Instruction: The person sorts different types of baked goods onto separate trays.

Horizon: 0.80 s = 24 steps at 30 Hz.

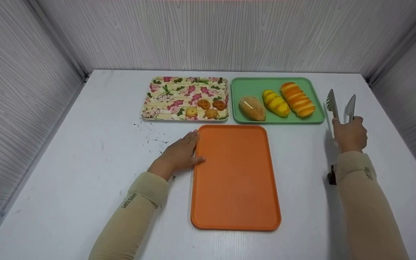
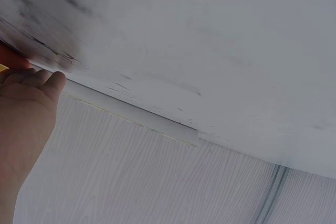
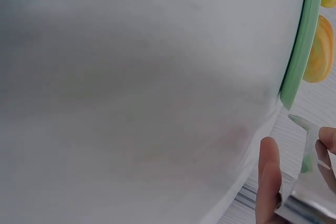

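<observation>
At the left long side of an orange tray (image 1: 236, 177), my left hand (image 1: 180, 153) rests with fairly straight fingers along the rim, its thumb over the edge. In the left wrist view, that hand (image 2: 29, 114) touches a small visible corner of the orange tray. My right hand (image 1: 350, 135) grips metal serving tongs (image 1: 332, 103), their two tips spread apart and pointing away from me. The right wrist view shows the tongs (image 3: 315, 192) held between the fingers, near the green tray's corner. Nothing is between the tong tips.
Behind the orange tray lies a floral tray (image 1: 171, 97) with several small biscuits (image 1: 211, 113). Beside it, a green tray (image 1: 247, 85) holds a seeded bun (image 1: 253, 108), a yellow bread (image 1: 276, 103) and an orange striped loaf (image 1: 298, 100). Pale wood-grain panels (image 1: 208, 36) enclose the white table (image 1: 85, 162).
</observation>
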Motion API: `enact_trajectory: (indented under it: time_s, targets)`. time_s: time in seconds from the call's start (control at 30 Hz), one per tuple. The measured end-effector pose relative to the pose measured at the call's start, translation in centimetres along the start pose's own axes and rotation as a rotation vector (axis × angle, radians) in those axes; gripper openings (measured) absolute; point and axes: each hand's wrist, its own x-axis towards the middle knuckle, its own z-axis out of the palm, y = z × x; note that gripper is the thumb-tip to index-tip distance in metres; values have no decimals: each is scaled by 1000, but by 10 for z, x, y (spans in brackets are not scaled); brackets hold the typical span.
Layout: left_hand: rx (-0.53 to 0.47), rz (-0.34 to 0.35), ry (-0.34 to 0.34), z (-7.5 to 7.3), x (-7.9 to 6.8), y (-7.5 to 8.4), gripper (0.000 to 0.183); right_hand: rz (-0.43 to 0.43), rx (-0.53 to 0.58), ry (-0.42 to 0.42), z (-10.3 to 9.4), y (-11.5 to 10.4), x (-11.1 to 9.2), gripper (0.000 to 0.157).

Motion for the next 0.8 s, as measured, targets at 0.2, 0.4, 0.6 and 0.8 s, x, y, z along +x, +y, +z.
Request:
enact_trajectory:
  time_s: [0.2, 0.4, 0.6, 0.8]
  targets:
    - [0, 3, 10, 0, 0, 0, 88, 24, -25, -20, 1, 1, 2, 88]
    - [7, -6, 5, 0, 1, 0, 89, 26, -47, -26, 2, 3, 2, 86]
    - [-1, -7, 8, 0, 1, 0, 88, 38, -55, -46, 2, 2, -1, 88]
    - [5, -6, 4, 0, 1, 0, 88, 14, -38, -74, 1, 3, -4, 90]
